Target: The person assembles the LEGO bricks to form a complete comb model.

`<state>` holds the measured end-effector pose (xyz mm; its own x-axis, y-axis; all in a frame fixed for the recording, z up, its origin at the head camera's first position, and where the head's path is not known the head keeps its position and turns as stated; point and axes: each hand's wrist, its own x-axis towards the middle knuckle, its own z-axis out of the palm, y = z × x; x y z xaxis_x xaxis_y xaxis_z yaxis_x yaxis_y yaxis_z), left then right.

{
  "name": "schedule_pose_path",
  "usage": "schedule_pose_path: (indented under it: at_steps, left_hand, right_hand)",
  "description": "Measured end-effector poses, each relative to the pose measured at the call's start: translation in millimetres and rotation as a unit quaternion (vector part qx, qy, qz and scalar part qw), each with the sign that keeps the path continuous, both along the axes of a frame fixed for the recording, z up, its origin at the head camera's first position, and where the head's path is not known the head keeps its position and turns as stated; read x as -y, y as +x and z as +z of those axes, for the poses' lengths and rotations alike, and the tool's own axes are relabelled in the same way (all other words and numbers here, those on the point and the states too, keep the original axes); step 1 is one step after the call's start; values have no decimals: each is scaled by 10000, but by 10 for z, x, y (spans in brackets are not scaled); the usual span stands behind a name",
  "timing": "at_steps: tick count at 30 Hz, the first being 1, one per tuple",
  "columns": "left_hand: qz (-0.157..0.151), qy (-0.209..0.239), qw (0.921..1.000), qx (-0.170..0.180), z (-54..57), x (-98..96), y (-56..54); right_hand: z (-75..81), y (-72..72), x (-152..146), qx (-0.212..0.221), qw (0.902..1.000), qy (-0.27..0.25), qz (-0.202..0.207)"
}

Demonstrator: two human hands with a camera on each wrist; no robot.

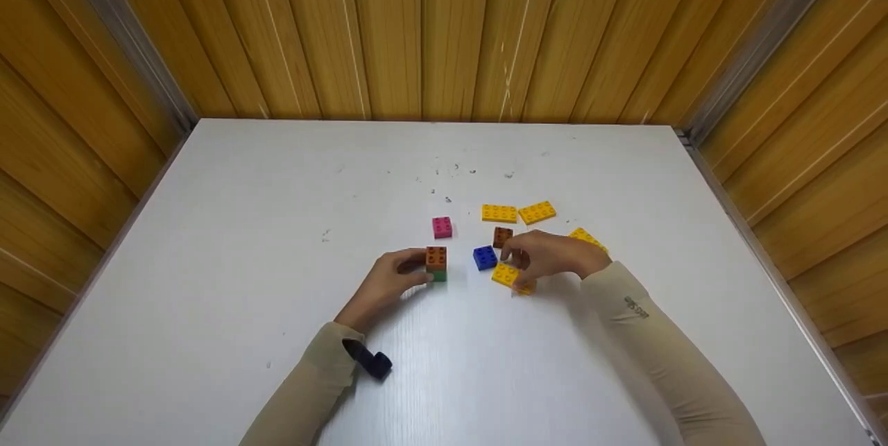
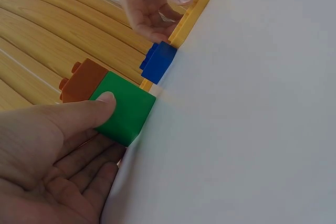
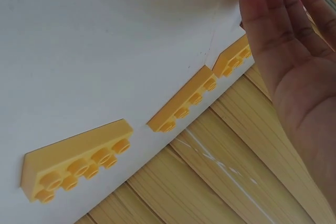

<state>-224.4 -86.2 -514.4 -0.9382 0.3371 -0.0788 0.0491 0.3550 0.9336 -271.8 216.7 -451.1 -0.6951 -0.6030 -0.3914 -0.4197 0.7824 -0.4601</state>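
Note:
My left hand [image 1: 392, 276] holds a stack of two toy building bricks upright on the table. Its thumb presses the green brick [image 2: 128, 108], with an orange-brown brick [image 1: 436, 256] on top of that. To the right, my right hand [image 1: 548, 254] bends over a flat yellow brick [image 1: 504, 274] lying on the table, thumb and fingers at its edges. Part of this brick is hidden under the hand. Between the hands sits a blue brick [image 1: 485, 258], close to the yellow one's left end. A brown brick [image 1: 503, 236] lies just beyond the right fingertips.
A pink brick [image 1: 442, 227] lies behind the stack. Two more yellow bricks [image 1: 499, 213] lie farther back, and another yellow brick [image 1: 588, 238] is partly behind the right wrist. The white table [image 1: 208, 224] ends at wood-patterned walls [image 1: 388, 37] at the back and sides.

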Motion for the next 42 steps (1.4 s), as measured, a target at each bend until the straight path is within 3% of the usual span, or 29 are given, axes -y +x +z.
schedule_pose_path:
  at_steps: [7, 13, 24, 35, 42]
  left_hand:
    - [122, -112, 9998, 101, -17, 3, 10]
    - [189, -170, 9995, 195, -20, -7, 19]
    - [-3, -119, 9998, -166, -9, 10, 13]
    - [80, -175, 9998, 6, -5, -10, 7]
    - [129, -117, 9998, 104, -5, -12, -4]
  right_hand:
    - [-47, 34, 34, 36, 9994, 230, -241]
    - [-46, 61, 40, -29, 9994, 284, -206]
    - [-19, 80, -2, -217, 9996, 162, -86]
    - [-21, 68, -19, -65, 9995, 150, -264]
    - [41, 44, 5, -92, 9999, 33, -115]
